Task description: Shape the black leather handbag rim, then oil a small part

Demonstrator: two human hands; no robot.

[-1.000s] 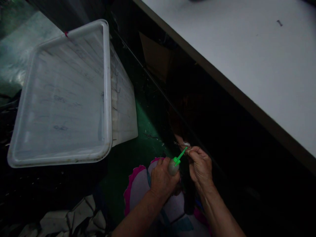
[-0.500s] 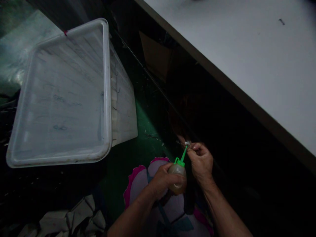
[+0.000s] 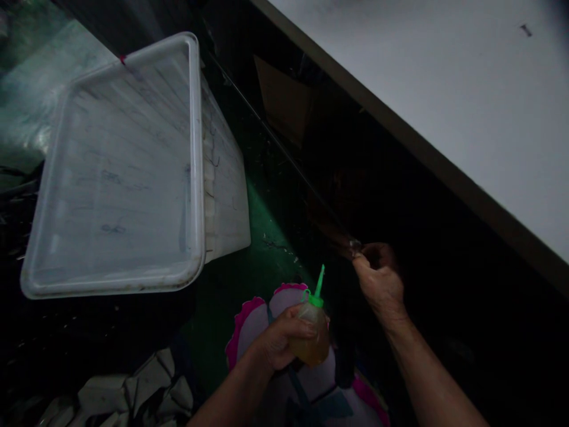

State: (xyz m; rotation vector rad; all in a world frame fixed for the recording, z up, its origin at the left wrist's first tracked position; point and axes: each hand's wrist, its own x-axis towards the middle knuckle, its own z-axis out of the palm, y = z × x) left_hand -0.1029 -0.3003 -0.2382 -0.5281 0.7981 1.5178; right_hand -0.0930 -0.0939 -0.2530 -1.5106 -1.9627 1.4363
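Note:
My left hand (image 3: 276,343) is wrapped round a small squeeze bottle (image 3: 313,335) of amber liquid with a green pointed nozzle, held upright over my lap. Up and to the right, my right hand (image 3: 379,280) pinches a small shiny part (image 3: 354,242) at its fingertips, in the dark space under the table. The nozzle tip stands apart from that part, a short way to its lower left.
A large translucent plastic bin (image 3: 195,178) stands on the green floor to the left. A white tabletop (image 3: 444,101) with a brown edge runs across the upper right. A pink-trimmed cloth (image 3: 249,323) covers my lap, and pale crumpled fabric (image 3: 133,397) lies at lower left.
The bottle has come down and away from the small part, turning upright. My right hand has moved up and to the right with the part.

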